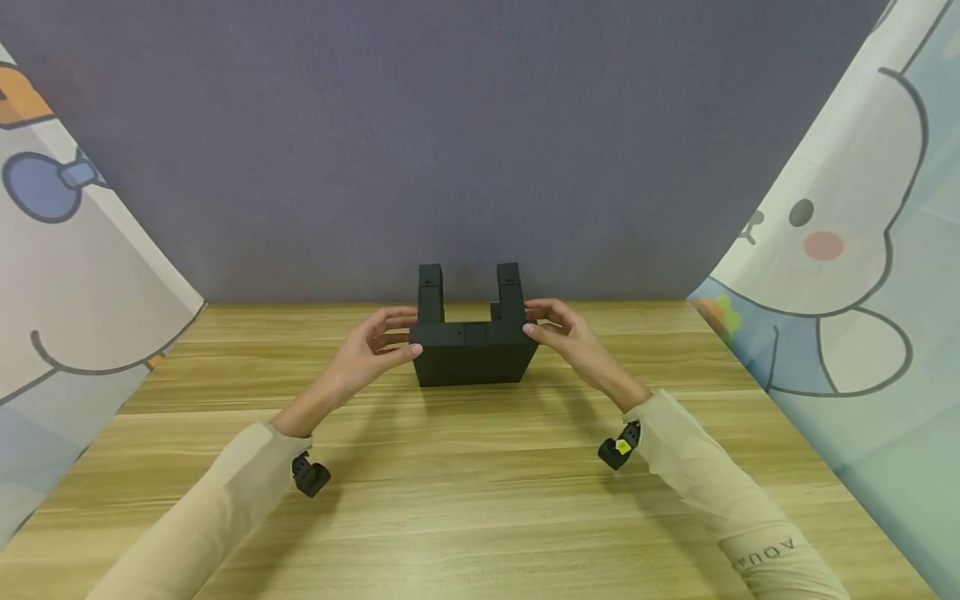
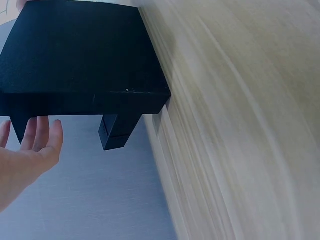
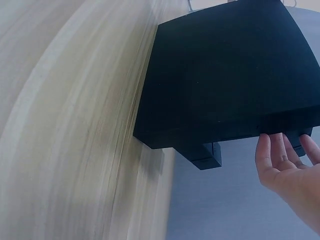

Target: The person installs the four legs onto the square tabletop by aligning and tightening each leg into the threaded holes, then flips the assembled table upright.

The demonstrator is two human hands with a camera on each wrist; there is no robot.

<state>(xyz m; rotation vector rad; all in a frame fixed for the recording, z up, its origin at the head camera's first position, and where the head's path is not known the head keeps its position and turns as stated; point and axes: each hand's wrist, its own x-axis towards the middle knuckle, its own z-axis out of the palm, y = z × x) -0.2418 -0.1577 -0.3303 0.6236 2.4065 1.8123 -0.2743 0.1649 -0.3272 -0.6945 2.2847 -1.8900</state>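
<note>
A small black table (image 1: 474,360) lies tipped on its side, its flat top facing me and its legs pointing toward the back wall. My left hand (image 1: 365,350) grips its left edge, thumb near the front corner and fingers behind it by a leg. On the other side my right hand (image 1: 564,335) holds the right edge in the same way, thumb at the upper corner. From the left wrist, the broad tabletop (image 2: 82,50) shows with one leg (image 2: 119,131) jutting out behind. The right wrist view has the fingertips (image 3: 277,142) against the tabletop's rim, next to a leg.
Light wood-grain tabletop (image 1: 480,500) spreads under both forearms. A grey wall panel (image 1: 480,150) rises close behind the black table's legs. Cartoon-printed sheets flank the work area on the left (image 1: 67,275) and right (image 1: 862,250).
</note>
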